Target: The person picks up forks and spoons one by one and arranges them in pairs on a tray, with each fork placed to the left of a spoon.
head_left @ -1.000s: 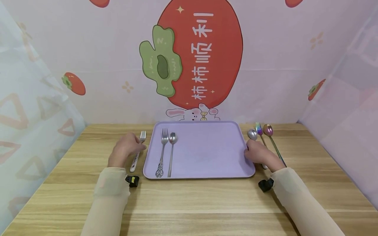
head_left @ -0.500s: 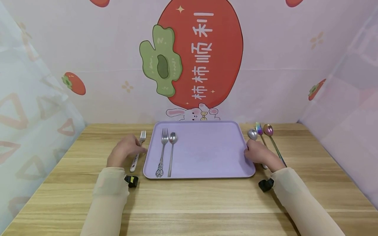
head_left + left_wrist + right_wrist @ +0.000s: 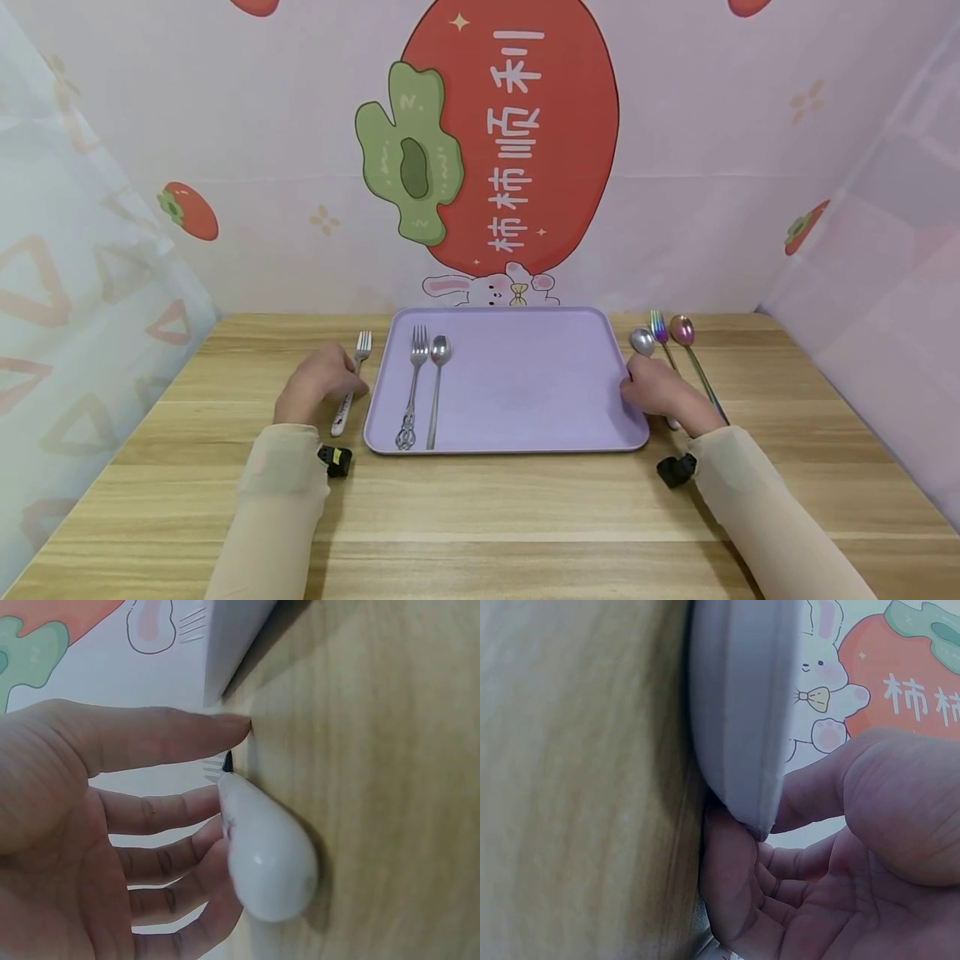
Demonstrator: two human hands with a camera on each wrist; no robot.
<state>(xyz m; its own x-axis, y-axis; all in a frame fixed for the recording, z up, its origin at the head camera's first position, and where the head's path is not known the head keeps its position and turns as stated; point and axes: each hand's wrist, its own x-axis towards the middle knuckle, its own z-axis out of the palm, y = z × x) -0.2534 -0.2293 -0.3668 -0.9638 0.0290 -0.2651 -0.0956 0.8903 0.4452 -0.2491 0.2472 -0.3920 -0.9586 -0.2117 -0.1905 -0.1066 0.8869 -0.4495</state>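
Observation:
A lilac tray (image 3: 525, 383) lies in the middle of the wooden table. My right hand (image 3: 660, 392) pinches its right rim; in the right wrist view the thumb is on the tray's inner side and the fingers curl under the edge. Left of the tray lies a fork with a white handle (image 3: 342, 415). My left hand (image 3: 317, 382) is over this fork. In the left wrist view the fingers are beside the white handle (image 3: 271, 862), and the thumb stands apart from it. A silver fork (image 3: 415, 375) and a silver spoon (image 3: 437, 379) lie on the tray's left part.
Right of the tray are a silver-bowled spoon (image 3: 642, 341), partly hidden by my right hand, a rainbow-coloured fork (image 3: 659, 328) and a rainbow-coloured spoon (image 3: 683, 331). A printed cloth wall (image 3: 277, 125) stands behind the table (image 3: 480, 508) and along both sides.
My left thumb has shifted slightly near the white-handled fork. The tray, the cutlery and my right hand hold their places.

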